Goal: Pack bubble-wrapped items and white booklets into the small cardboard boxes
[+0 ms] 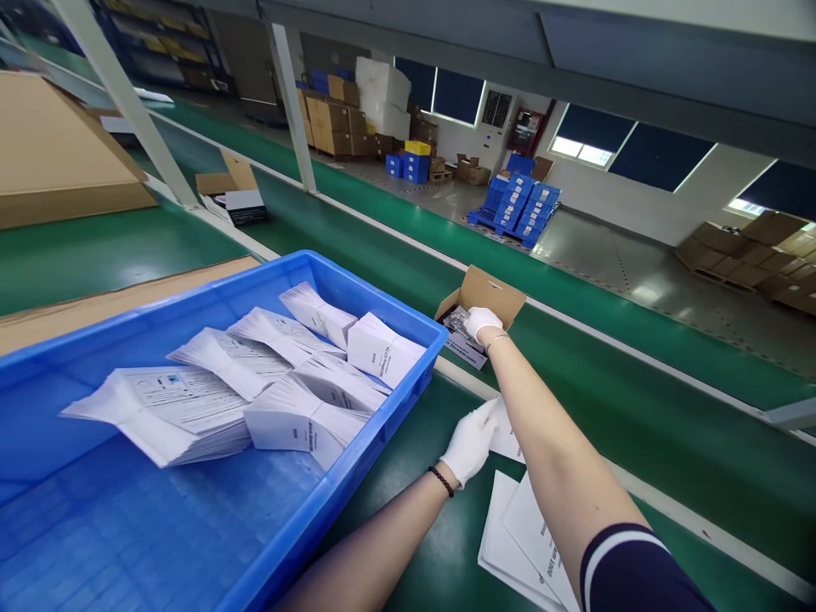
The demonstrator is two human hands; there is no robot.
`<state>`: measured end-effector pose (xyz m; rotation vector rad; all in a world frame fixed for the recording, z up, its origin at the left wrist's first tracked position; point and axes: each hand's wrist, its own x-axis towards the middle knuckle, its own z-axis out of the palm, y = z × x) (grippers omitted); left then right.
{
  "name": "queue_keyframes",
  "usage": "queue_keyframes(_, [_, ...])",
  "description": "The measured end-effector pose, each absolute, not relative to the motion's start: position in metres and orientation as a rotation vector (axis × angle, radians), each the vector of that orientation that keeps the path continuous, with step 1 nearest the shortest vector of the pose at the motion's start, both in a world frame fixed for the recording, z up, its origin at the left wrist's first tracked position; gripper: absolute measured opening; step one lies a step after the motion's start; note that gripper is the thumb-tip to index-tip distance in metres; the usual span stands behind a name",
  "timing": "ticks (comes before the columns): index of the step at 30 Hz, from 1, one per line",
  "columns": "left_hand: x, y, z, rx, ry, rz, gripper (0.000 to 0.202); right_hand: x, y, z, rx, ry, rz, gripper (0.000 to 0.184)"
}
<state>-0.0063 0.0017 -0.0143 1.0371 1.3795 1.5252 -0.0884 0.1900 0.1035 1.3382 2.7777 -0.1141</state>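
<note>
My left hand [470,442], in a white glove, pinches the edge of a white printed leaflet [506,435] over the green bench. Farther forward my right hand [483,323], also gloved, reaches into a small open carton [467,347] with a raised brown lid. Its curled fingers are at a clear plastic bag [456,321] inside; what they grip is hidden. More leaflets [510,535] lie in a loose pile below, partly covered by my right forearm. To the left, a blue tray [376,442] holds several banded bundles of leaflets [184,408].
Another open carton [239,200] stands on the green conveyor [357,234] farther left. A big cardboard box [57,153] is at the far left. White frame posts [293,106] rise behind the tray. Blue crates [516,204] and stacked boxes stand on the floor beyond.
</note>
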Motion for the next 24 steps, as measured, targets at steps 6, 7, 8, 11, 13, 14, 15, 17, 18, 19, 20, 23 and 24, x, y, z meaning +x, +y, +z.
queue_keyframes(6, [-0.011,0.004,-0.015,0.906,1.285,1.676,0.053,-0.058,0.198,0.103,1.039,2.778,-0.182,0.022])
queue_keyframes(7, [-0.013,0.004,-0.016,0.892,1.266,1.706,0.053,-0.048,0.197,0.109,0.98,2.793,-0.205,0.025])
queue_keyframes(8, [-0.015,0.004,-0.016,0.878,1.254,1.728,0.052,-0.037,0.194,0.115,0.944,2.817,-0.218,0.027])
queue_keyframes(11, [-0.019,0.005,-0.014,0.805,1.247,1.76,0.05,0.009,0.162,0.129,0.755,2.978,-0.185,0.027])
queue_keyframes(13, [-0.019,0.004,-0.01,0.711,1.167,1.796,0.049,0.045,0.126,0.126,0.446,3.08,-0.083,0.031])
queue_keyframes(14, [-0.018,0.004,-0.008,0.639,1.078,1.807,0.048,0.062,0.108,0.121,0.313,3.075,-0.001,0.041])
queue_keyframes(15, [-0.017,0.004,-0.006,0.561,0.963,1.808,0.048,0.077,0.093,0.115,0.218,3.043,0.086,0.049])
queue_keyframes(17, [-0.015,0.005,-0.003,0.398,0.756,1.775,0.048,0.099,0.075,0.103,0.235,3.03,0.184,0.042])
queue_keyframes(18, [-0.014,0.005,-0.002,0.319,0.707,1.751,0.049,0.104,0.073,0.101,0.298,3.062,0.202,0.039])
queue_keyframes(19, [-0.014,0.005,-0.001,0.247,0.7,1.733,0.05,0.105,0.076,0.101,0.385,3.119,0.214,0.04])
queue_keyframes(20, [-0.015,0.005,0.0,0.185,0.717,1.719,0.051,0.103,0.082,0.105,0.484,3.184,0.236,0.041])
queue_keyframes(23, [-0.017,0.003,0.002,0.086,0.769,1.672,0.05,0.08,0.114,0.119,0.81,3.276,0.404,0.044])
queue_keyframes(24, [-0.018,0.003,0.003,0.084,0.773,1.66,0.048,0.069,0.126,0.121,0.928,3.245,0.419,0.043])
